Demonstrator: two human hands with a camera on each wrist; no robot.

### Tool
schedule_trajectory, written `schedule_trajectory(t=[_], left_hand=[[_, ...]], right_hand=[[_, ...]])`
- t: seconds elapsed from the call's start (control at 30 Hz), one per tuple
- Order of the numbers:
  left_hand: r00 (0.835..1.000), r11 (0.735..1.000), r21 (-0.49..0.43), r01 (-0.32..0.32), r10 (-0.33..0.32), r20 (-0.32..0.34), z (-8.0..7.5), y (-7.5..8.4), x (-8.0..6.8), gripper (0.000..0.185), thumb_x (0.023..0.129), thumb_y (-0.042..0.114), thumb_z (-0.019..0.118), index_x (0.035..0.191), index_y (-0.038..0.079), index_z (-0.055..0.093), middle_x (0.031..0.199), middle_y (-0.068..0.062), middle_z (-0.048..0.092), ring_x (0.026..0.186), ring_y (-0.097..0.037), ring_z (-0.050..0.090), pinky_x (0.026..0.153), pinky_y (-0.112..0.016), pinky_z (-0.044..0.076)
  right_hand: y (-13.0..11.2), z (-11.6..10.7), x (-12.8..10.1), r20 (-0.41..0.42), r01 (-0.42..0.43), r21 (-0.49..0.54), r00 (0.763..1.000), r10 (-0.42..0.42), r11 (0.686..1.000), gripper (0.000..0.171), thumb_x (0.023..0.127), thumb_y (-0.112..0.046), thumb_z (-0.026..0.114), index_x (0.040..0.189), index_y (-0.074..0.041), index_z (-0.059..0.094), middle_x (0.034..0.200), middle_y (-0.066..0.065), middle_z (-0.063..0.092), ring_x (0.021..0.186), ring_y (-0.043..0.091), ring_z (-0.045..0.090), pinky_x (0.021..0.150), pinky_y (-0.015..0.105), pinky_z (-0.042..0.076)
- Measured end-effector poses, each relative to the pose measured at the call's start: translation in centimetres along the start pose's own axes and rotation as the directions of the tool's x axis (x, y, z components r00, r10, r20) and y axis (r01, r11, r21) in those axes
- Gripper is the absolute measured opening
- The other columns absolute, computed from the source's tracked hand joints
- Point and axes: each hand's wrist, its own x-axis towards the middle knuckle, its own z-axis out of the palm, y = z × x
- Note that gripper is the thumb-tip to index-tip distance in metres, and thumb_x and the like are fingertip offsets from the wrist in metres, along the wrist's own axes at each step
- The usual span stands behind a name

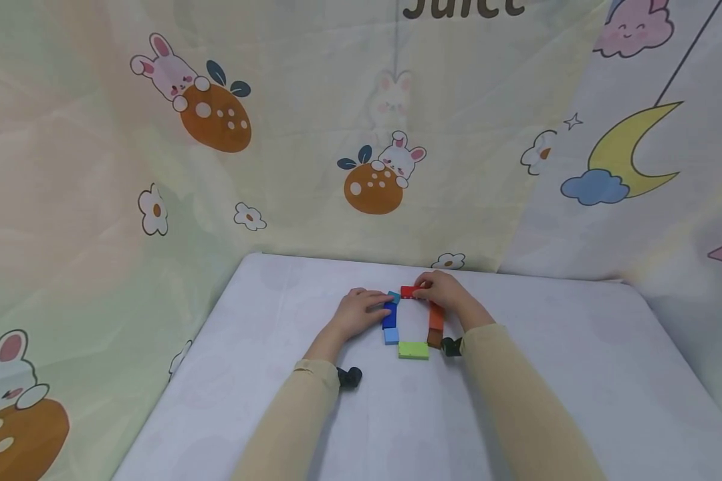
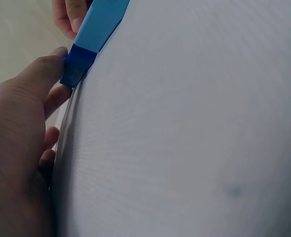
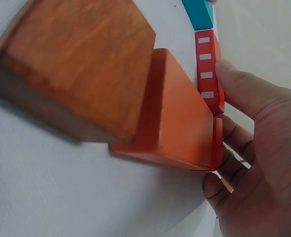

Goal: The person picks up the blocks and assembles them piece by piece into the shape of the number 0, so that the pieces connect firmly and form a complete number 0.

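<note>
Two hands are being held at the far end of a ring of coloured blocks laid on a white table (image 1: 517,401). The left hand (image 1: 361,312) is being pressed against the outer side of the dark blue block (image 1: 390,315); in the left wrist view its thumb (image 2: 47,74) is touching the end of that block (image 2: 78,66), the other fingers are loosely curled beneath, and whether the block is actually being gripped cannot be told. A light blue block (image 1: 391,336) is lying just nearer the body than this hand, touching the dark blue one. A teal block (image 1: 394,296) is sitting just beyond the left fingertips. The right hand (image 1: 445,290) is being curled round the red block (image 1: 410,292), which is being pinched by thumb and fingers (image 3: 244,89) at its right end; its white marks are showing in the right wrist view (image 3: 208,69). An orange block (image 1: 436,316) is lying directly beneath the right palm, with a brown block (image 1: 434,338) touching it nearer the wrist. A green block (image 1: 413,350) is closing the ring, between both forearms. Cartoon-printed cloth (image 1: 156,167) is hanging behind.
</note>
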Motion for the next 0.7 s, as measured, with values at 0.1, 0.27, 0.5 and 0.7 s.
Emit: schedule_trajectory(t=[0.1,0.27,0.5,0.7], left_hand=[[1.000,1.000,0.000,0.002,-0.002,0.002,0.1,-0.1,0.0,0.045,0.097,0.057,0.050,0.141,0.045,0.051,0.147,0.011,0.052,0.143,-0.026,0.037,0.118,-0.050,0.031],[1.000,1.000,-0.003,0.004,-0.004,0.003,0.1,0.0,0.0,0.045,0.097,0.057,0.051,0.141,0.046,0.051,0.147,0.012,0.052,0.144,-0.026,0.037,0.117,-0.050,0.032],[1.000,1.000,-0.020,0.010,-0.010,0.003,0.2,0.1,0.0,0.044,0.097,0.057,0.051,0.140,0.045,0.052,0.147,0.011,0.052,0.144,-0.027,0.037,0.117,-0.051,0.031],[1.000,1.000,-0.007,0.005,-0.005,-0.001,0.3,-0.2,0.1,0.044,0.097,0.056,0.051,0.140,0.045,0.052,0.148,0.011,0.052,0.144,-0.027,0.037,0.117,-0.050,0.032]], right_hand=[[-0.1,0.0,-0.2,0.002,0.003,0.005,1.000,-0.003,1.000,0.027,0.093,-0.035,0.068,0.117,-0.021,0.067,0.115,0.009,0.063,0.097,0.024,0.056,0.079,0.032,0.050],[-0.1,0.1,-0.3,0.001,0.005,0.017,1.000,-0.005,1.000,0.029,0.093,-0.035,0.068,0.118,-0.021,0.067,0.115,0.009,0.063,0.097,0.024,0.056,0.079,0.031,0.051],[1.3,-0.2,-0.9,-0.110,0.002,0.112,0.994,0.011,0.994,0.032,0.099,-0.038,0.057,0.125,-0.019,0.062,0.119,0.008,0.061,0.104,0.027,0.056,0.088,0.039,0.054],[3.5,-0.3,-1.9,-0.178,-0.039,0.136,0.982,0.063,0.990,0.027,0.100,-0.032,0.056,0.119,-0.013,0.063,0.117,0.010,0.060,0.109,0.029,0.053,0.094,0.045,0.051]])
